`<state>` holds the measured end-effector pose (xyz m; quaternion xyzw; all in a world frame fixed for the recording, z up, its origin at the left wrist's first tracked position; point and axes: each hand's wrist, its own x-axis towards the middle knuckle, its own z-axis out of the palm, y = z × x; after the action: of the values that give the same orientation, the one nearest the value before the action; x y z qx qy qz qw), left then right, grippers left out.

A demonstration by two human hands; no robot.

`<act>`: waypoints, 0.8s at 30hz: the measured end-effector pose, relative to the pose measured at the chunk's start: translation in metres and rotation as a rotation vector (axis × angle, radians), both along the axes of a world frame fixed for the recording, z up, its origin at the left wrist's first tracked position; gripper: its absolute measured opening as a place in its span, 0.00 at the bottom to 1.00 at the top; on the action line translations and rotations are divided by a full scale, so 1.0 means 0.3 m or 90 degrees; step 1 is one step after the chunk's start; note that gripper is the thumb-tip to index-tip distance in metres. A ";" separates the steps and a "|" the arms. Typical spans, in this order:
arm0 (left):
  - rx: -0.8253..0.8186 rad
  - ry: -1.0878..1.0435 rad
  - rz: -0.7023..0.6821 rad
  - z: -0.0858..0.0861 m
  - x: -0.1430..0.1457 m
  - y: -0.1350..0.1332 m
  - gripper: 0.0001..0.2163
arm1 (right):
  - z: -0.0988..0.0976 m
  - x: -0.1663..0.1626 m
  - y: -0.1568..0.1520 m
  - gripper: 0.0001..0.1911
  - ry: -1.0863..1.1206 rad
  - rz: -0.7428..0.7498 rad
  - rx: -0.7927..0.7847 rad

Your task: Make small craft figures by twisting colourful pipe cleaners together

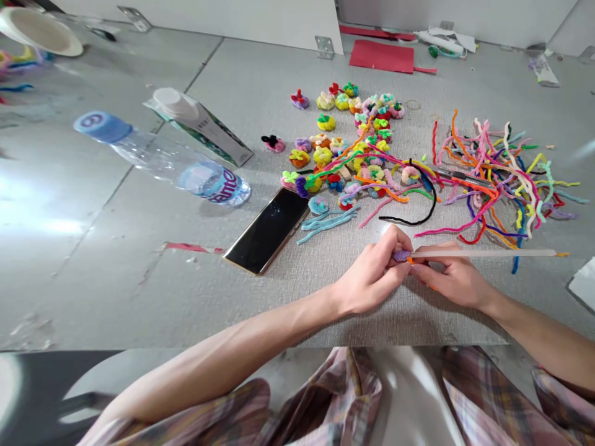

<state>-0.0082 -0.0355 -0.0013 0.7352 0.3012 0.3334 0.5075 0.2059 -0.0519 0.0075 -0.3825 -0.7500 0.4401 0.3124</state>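
Note:
My left hand (374, 272) is closed, its thumb and fingers pinching a coil of purple pipe cleaner (400, 255) at one end of a thin white stick (488, 253). The stick points right across my other hand and shows an orange tip at its far end. Close beside, my right hand (453, 275) has its fingers closed around an orange pipe cleaner (409, 261) next to the coil. Part of that orange strand is hidden by the fingers. Both hands are just above the grey tabletop, near its front edge.
Loose coloured pipe cleaners (493, 179), with tweezers (467, 178) on them, lie beyond my right hand. Many small coiled flowers (323, 155) fill the middle. To the left are a phone (267, 232), a plastic bottle (162, 161) and a carton (199, 127). Red paper (381, 56) lies behind.

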 end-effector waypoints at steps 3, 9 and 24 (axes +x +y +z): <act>0.015 0.007 0.002 -0.002 -0.003 -0.005 0.01 | -0.004 0.004 -0.002 0.18 -0.008 0.013 -0.013; 0.051 -0.004 -0.015 -0.012 -0.006 0.001 0.04 | -0.007 0.030 0.014 0.16 -0.007 0.034 -0.034; 0.163 0.116 -0.116 -0.020 -0.011 0.034 0.08 | 0.037 0.073 0.059 0.11 -0.211 0.029 -0.030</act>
<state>-0.0115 -0.0254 -0.0074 0.8452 0.2330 0.2535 0.4088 0.2277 -0.0343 0.0185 -0.4403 -0.7889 0.3956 0.1654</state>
